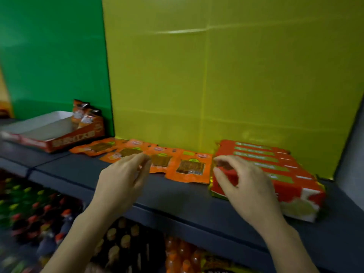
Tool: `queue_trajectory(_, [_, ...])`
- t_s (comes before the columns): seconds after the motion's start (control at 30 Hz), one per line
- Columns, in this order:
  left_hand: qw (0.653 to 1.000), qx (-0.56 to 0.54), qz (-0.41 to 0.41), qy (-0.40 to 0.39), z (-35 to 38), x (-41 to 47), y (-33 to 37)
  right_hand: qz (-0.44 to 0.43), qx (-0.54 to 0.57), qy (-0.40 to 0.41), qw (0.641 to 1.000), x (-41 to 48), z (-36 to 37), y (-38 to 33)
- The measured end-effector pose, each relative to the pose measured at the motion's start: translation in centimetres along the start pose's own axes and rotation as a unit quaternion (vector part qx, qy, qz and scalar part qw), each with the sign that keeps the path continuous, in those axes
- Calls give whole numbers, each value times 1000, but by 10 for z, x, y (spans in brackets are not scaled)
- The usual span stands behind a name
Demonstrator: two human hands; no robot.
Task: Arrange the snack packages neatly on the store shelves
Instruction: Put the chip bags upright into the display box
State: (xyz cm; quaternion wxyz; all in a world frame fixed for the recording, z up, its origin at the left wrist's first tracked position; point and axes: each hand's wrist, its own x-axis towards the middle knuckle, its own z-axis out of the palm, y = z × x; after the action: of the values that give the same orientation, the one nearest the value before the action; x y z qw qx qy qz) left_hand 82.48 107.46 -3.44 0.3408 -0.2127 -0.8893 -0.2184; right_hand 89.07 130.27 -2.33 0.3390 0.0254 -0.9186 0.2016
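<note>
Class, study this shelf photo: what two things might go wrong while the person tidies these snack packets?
1. The flat orange foil packets overlap in a loose row; the left hand over them might drag several askew.
2. The red stack of packets lies angled toward the front edge of the dark grey shelf; a nudge from the right hand might tip it off.

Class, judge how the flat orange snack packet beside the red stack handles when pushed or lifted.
Thin and flat, the orange snack packet probably slides easily on the dark shelf. Its wavy edges suggest it flops when lifted.
</note>
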Motion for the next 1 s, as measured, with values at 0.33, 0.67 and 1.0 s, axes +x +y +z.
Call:
queue_trajectory(0.33, [963,240,-120,34,-104,-96,-163,-160,152,-170,960,13,153,-180])
queue_trajectory(0.67, [920,336,-202,13,-221,-165,-346,-228,249,-234,912,26,295,-402])
queue_trajectory(1.0, [895,335,-293,19,-276,-166,-512,-311,259,-273,873,67,418,-576])
